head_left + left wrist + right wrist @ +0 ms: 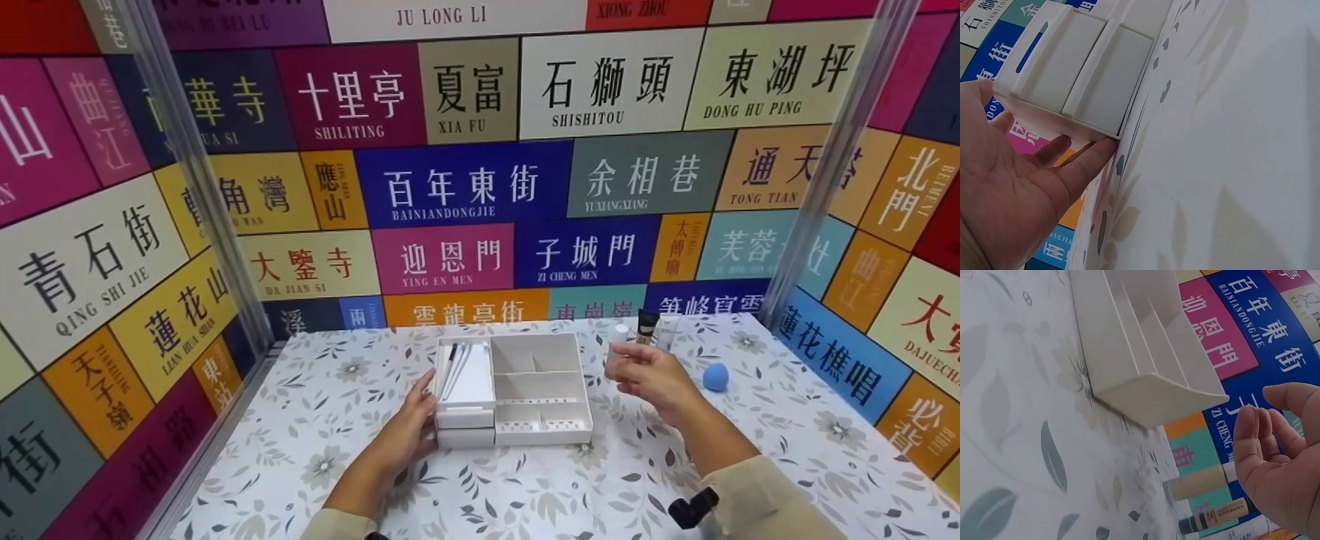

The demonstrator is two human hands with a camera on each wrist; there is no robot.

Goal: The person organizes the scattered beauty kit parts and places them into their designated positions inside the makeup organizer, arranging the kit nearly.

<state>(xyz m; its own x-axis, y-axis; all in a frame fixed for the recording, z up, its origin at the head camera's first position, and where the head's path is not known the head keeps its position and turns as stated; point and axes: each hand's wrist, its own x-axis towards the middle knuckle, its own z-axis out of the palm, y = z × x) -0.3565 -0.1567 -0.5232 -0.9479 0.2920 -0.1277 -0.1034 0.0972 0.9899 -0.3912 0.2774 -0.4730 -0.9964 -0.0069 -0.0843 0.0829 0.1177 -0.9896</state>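
A white desk organizer with open compartments and two small drawers stands on the table. Several slim sticks, possibly brushes or pencils, lie on its left top. My left hand is at the organizer's left side; in the left wrist view its extended fingers touch that side near the bottom. To the right of the organizer, my right hand hovers with fingers loosely bent, holding nothing in the right wrist view. Nearest to it are a beige bottle with a white cap and a black-capped beige tube.
A pale tube stands beside the black-capped one. A blue egg-shaped sponge sits farther right. The table has a white leaf-patterned cover. Walls with coloured name panels enclose the back and sides.
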